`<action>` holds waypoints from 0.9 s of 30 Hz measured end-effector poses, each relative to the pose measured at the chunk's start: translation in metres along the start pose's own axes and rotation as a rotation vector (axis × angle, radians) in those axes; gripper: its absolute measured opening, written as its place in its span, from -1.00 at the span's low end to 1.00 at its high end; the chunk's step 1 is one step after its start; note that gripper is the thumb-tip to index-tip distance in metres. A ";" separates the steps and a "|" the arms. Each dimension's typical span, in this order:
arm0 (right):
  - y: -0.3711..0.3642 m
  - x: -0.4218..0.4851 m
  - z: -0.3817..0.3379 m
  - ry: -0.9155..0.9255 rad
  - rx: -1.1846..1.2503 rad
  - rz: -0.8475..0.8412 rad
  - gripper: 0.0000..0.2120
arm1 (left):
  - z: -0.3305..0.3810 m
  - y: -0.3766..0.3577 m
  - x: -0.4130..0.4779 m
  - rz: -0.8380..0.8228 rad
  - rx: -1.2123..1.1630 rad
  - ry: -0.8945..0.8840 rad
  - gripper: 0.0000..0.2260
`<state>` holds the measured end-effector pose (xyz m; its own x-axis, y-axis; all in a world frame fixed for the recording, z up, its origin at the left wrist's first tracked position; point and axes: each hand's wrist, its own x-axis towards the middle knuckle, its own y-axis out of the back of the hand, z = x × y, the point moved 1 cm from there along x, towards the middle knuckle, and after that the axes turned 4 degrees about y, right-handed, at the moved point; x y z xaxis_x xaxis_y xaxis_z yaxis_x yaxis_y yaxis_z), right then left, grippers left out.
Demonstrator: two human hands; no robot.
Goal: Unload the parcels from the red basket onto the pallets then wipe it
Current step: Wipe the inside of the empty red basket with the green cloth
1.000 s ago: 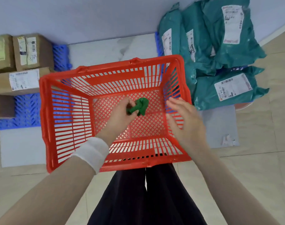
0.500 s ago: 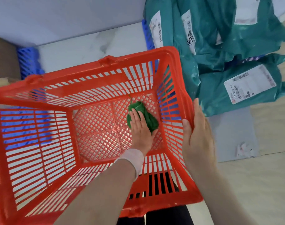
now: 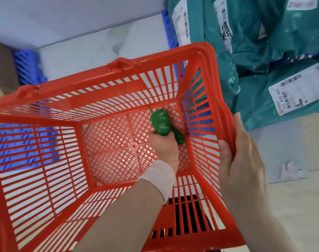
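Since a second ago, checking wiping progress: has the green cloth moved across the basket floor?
Yes. The left hand has pushed the cloth rightward, from near the floor's middle into the far right corner of the red basket.

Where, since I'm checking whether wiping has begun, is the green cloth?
Head view: the green cloth sits on the mesh floor of the red basket, near its far right corner, gripped by the left hand; the right hand holds the right rim.

A bright red basket (image 3: 173, 53), slatted on its walls and diamond-latticed on its floor, frames a dark green cloth (image 3: 160, 122), beside teal parcels (image 3: 300, 24) with white labels (image 3: 297, 90) striped by black barcodes, a blue gridded pallet (image 3: 27, 66) and a white, grey-veined slab (image 3: 100, 48).
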<state>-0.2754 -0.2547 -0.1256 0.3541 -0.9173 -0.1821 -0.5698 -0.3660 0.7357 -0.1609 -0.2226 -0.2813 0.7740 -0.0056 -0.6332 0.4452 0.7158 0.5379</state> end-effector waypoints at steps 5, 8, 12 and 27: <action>0.002 0.000 -0.001 -0.008 0.013 -0.012 -0.50 | 0.020 0.014 0.019 0.104 0.441 -0.763 -0.62; 0.001 0.000 -0.002 0.010 0.009 0.005 -0.49 | 0.020 0.001 0.033 -0.011 0.794 -1.081 -0.61; 0.000 0.001 -0.003 0.019 -0.009 0.024 -0.48 | 0.010 -0.010 0.040 -0.217 0.930 -1.069 -0.52; 0.003 0.003 -0.012 0.030 -0.098 0.012 -0.49 | -0.004 0.016 0.041 -0.430 0.967 -1.089 -0.58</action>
<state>-0.2673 -0.2572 -0.1161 0.3708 -0.9158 -0.1546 -0.4995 -0.3370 0.7980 -0.1240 -0.2083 -0.3003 0.2653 -0.8953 -0.3578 0.4973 -0.1909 0.8463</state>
